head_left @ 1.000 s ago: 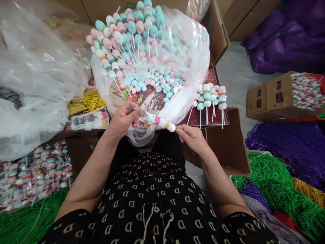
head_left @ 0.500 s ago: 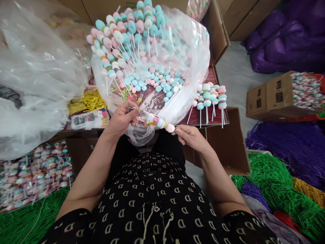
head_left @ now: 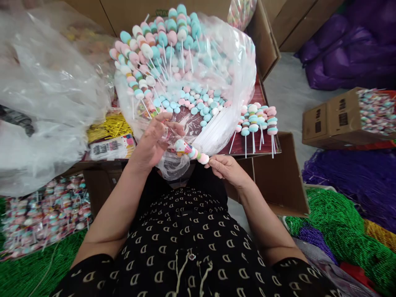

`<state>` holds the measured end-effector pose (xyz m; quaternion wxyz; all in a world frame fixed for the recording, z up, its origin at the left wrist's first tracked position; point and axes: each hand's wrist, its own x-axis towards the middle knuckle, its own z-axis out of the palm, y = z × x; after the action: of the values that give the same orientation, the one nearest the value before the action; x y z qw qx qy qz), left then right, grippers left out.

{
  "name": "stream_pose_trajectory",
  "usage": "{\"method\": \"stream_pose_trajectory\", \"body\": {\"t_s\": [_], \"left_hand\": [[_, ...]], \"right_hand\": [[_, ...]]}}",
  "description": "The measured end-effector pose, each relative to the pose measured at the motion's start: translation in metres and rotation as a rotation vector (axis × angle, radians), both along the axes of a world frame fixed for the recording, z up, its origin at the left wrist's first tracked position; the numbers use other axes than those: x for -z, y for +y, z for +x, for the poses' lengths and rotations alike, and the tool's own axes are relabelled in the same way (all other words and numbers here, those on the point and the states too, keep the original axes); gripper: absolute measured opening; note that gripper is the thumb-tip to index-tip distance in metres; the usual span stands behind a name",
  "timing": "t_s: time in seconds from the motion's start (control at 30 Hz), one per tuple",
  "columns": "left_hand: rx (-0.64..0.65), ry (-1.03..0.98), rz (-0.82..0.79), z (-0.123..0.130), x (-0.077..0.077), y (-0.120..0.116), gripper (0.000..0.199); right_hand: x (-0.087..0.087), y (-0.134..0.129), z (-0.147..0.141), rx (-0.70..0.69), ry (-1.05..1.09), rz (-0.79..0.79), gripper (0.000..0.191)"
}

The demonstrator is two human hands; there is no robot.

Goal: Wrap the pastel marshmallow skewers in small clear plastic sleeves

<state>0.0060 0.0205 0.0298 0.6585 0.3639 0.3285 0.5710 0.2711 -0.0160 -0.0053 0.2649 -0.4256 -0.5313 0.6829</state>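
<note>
Closest in, a black blouse (head_left: 182, 235) with cream D-shaped marks fills the bottom of the view, and both forearms reach forward from it. Just above it, a marshmallow skewer (head_left: 190, 152) lies slantwise between the hands, its blue, pink and white discs in a tight row. The right hand (head_left: 227, 171) pinches the skewer's outer end, with its fingertips (head_left: 210, 161) against the last marshmallow. The left hand (head_left: 153, 142) is at the other end, its fingers curved and partly spread around a clear plastic sleeve (head_left: 169, 134) over the skewer; blur makes it hard to say whether that hand is gripping.

Directly beyond the hands, a large clear plastic bag (head_left: 238, 70) slumps on the table (head_left: 247, 148), filled with stacked skewers, loose marshmallows and a sheaf of white sticks. More skewers (head_left: 255, 126) lie just to its right, and gold twist ties (head_left: 108, 128) and a printed packet (head_left: 111, 148) sit to its left. A crumpled plastic sheet (head_left: 43, 99) billows further left, above a heap of wrapped skewers (head_left: 46, 214). Green bead strands (head_left: 337, 227) and purple bead strands (head_left: 349, 177) cover the lower right, beneath a cardboard box of skewers (head_left: 340, 117). Purple bags (head_left: 346, 53) lie beyond it.
</note>
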Motion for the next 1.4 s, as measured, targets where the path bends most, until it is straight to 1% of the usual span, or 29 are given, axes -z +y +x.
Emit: {"method": "stream_pose_trajectory", "body": {"t_s": [0.13, 0.23, 0.33, 0.43, 0.5, 0.57, 0.67, 0.77, 0.8, 0.87, 0.97, 1.03, 1.1, 1.2, 1.27, 1.33, 1.4], "left_hand": [[-0.083, -0.18, -0.009, 0.018, -0.022, 0.0, 0.064], [-0.11, -0.227, 0.024, 0.027, -0.027, 0.0, 0.073], [-0.121, -0.166, 0.05, 0.032, -0.025, -0.001, 0.065], [-0.149, -0.106, 0.045, 0.034, -0.021, 0.0, 0.05], [-0.171, -0.098, 0.041, 0.035, -0.02, 0.001, 0.04], [-0.188, -0.098, 0.033, 0.036, -0.019, 0.001, 0.034], [-0.197, -0.07, 0.012, 0.037, -0.017, 0.0, 0.029], [-0.194, -0.046, 0.011, 0.038, -0.014, -0.001, 0.029], [-0.194, -0.049, 0.013, 0.038, -0.013, -0.001, 0.03], [-0.184, -0.061, 0.006, 0.04, -0.009, -0.002, 0.033], [-0.158, -0.067, -0.036, 0.044, -0.005, -0.005, 0.034], [-0.14, -0.062, -0.065, 0.044, -0.003, -0.008, 0.035], [-0.101, -0.044, -0.083, 0.041, -0.002, -0.011, 0.04], [-0.03, -0.022, -0.079, 0.033, -0.005, -0.011, 0.056], [-0.036, -0.037, -0.073, 0.028, -0.006, -0.008, 0.062], [-0.078, -0.062, -0.068, 0.027, -0.007, -0.005, 0.057], [-0.122, -0.074, -0.061, 0.028, -0.005, -0.002, 0.045]], "right_hand": [[0.003, -0.002, -0.023, 0.094, 0.153, -0.047, 0.046], [0.003, -0.005, -0.039, 0.13, 0.259, -0.095, 0.045], [0.0, -0.007, -0.048, 0.115, 0.303, -0.119, 0.043], [-0.002, -0.009, -0.051, 0.113, 0.275, -0.075, 0.04], [0.0, -0.01, -0.053, 0.173, 0.235, 0.003, 0.038], [0.003, -0.011, -0.057, 0.26, 0.182, 0.081, 0.036], [0.01, -0.012, -0.064, 0.357, 0.108, 0.154, 0.035], [0.015, -0.013, -0.071, 0.409, 0.06, 0.203, 0.037], [0.015, -0.013, -0.072, 0.414, 0.057, 0.212, 0.038], [0.014, -0.013, -0.072, 0.375, 0.076, 0.206, 0.04], [0.01, -0.013, -0.071, 0.238, 0.123, 0.157, 0.042], [0.01, -0.012, -0.07, 0.189, 0.138, 0.115, 0.044], [0.013, -0.011, -0.069, 0.207, 0.149, 0.078, 0.046], [0.019, -0.009, -0.07, 0.264, 0.177, 0.045, 0.044], [0.022, -0.007, -0.071, 0.279, 0.197, 0.037, 0.042], [0.023, -0.006, -0.072, 0.286, 0.206, 0.04, 0.04], [0.024, -0.006, -0.074, 0.299, 0.201, 0.062, 0.04]]}}
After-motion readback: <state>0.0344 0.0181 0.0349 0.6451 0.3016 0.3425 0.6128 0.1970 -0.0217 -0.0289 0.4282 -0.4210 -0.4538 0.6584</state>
